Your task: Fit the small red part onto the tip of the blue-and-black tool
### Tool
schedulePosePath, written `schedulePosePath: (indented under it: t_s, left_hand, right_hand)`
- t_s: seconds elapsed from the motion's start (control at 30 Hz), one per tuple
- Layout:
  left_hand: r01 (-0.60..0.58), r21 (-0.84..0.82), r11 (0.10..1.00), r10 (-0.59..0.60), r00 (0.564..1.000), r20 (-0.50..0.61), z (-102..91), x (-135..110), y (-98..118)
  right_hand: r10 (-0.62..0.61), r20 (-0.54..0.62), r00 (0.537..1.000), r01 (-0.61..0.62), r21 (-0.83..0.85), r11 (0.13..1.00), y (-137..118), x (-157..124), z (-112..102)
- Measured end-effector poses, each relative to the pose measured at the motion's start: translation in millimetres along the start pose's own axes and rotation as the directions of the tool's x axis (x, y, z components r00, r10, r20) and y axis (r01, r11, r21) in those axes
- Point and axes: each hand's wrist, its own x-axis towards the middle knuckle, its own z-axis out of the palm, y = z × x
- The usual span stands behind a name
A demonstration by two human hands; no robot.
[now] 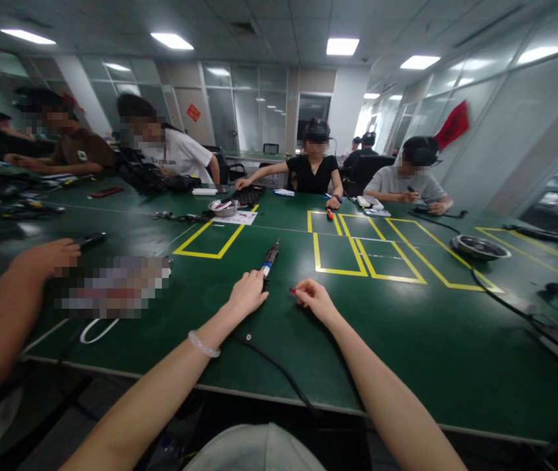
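Observation:
My left hand (pixel 248 294) rests on the green table (pixel 406 340), its fingers wrapped round the rear of a black corded tool with a blue band (pixel 269 259) that points away from me. Its black cable (pixel 279 369) runs back over the table's near edge. A pale bangle sits on that wrist. My right hand (pixel 312 297) lies just to the right, fingers pinched on a small red-tipped item (pixel 292 290) that I cannot make out.
Yellow tape rectangles (pixel 357 255) mark the table. A co-worker's arm (pixel 8 307) reaches in at the left near a blurred object (pixel 112 284). A metal dish (pixel 479 246) and cables lie at the right. Several people sit along the far side.

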Motion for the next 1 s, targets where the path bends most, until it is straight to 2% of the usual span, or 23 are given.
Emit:
schedulePosePath:
  t_s: [0.1,0.2,0.33,0.63,1.0]
  left_hand:
    - [-0.062,-0.059,0.996,0.062,0.998,-0.001,3.1,1.9,16.6]
    - [-0.124,-0.134,0.983,0.124,0.992,-0.007,6.6,1.5,23.5]
    - [-0.171,-0.218,0.961,0.174,0.985,-0.008,10.7,-1.8,23.6]
    - [-0.195,-0.251,0.948,0.197,0.980,-0.017,11.1,-6.0,23.8]
    - [-0.182,-0.223,0.958,0.186,0.983,-0.003,9.0,-8.1,27.2]
  right_hand:
    - [-0.061,-0.044,0.997,0.056,-0.103,0.993,-0.7,-0.5,-1.0]
    - [-0.158,-0.081,0.984,0.132,-0.258,0.957,-2.8,-1.8,-2.0]
    - [-0.237,-0.040,0.971,0.203,-0.389,0.899,-7.3,-4.5,-0.6]
    - [-0.244,0.108,0.964,0.259,-0.594,0.762,-10.5,-7.8,11.6]
    - [-0.252,0.120,0.960,0.264,-0.685,0.679,-13.1,-9.1,17.0]
